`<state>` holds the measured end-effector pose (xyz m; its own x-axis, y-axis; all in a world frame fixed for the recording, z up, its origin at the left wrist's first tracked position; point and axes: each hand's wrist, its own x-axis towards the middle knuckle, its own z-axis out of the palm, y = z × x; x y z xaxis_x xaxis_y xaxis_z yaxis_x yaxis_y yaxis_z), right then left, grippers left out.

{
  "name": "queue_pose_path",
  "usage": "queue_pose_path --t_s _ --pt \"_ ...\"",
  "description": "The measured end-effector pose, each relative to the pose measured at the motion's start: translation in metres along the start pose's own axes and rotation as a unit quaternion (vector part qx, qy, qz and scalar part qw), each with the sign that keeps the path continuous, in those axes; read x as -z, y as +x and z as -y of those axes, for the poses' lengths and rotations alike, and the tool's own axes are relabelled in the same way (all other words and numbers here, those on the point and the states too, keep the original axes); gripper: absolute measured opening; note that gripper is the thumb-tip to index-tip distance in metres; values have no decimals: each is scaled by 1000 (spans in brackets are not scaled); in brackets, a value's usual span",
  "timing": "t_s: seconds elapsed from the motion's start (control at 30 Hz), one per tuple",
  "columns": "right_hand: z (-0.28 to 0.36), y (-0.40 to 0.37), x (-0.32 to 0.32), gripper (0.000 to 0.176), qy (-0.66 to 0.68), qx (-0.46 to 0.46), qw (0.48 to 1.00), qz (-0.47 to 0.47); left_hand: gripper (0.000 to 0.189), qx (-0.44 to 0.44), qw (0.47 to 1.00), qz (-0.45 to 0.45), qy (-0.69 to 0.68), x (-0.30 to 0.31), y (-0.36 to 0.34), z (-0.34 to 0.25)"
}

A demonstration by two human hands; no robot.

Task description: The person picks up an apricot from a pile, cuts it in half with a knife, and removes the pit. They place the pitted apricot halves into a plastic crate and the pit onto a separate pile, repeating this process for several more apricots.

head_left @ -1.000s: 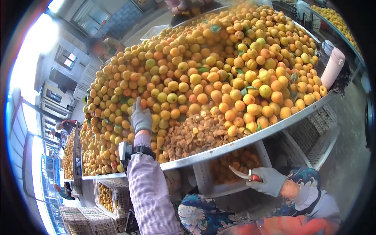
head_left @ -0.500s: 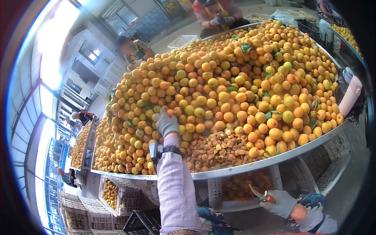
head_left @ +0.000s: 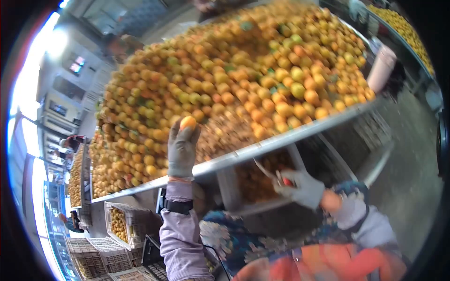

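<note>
**One apricot in hand, knife held low**

The gloved left hand (head_left: pixel 182 151) is closed around a single orange apricot (head_left: pixel 188 123), raised over the near edge of the tabletop (head_left: pixel 300 133) in front of the heap of apricots (head_left: pixel 262 70). To the right and nearer, below the rim, the gloved right hand (head_left: pixel 302 187) is clamped on a small knife (head_left: pixel 267 171), its blade pointing left, beside a white crate (head_left: pixel 225 194). The hands are well apart.

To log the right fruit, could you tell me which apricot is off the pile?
The orange apricot in the left hand; all others lie heaped on the table.
</note>
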<state>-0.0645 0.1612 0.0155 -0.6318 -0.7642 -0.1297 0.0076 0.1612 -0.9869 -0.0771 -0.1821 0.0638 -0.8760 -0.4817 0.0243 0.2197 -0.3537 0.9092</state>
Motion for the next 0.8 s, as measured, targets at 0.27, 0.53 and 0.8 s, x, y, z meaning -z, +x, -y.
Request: queue_pose_path --t_s 0.27,0.53,0.8 --pt "17 -2 0 33 250 -51 967 0 59 202 954 128 -179 -43 -115 83" --pt "15 -4 10 36 182 -63 981 16 60 215 949 154 -170 -51 -135 100" --pt "7 5 4 39 53 -52 995 63 50 207 959 178 -78 -60 -139 86"
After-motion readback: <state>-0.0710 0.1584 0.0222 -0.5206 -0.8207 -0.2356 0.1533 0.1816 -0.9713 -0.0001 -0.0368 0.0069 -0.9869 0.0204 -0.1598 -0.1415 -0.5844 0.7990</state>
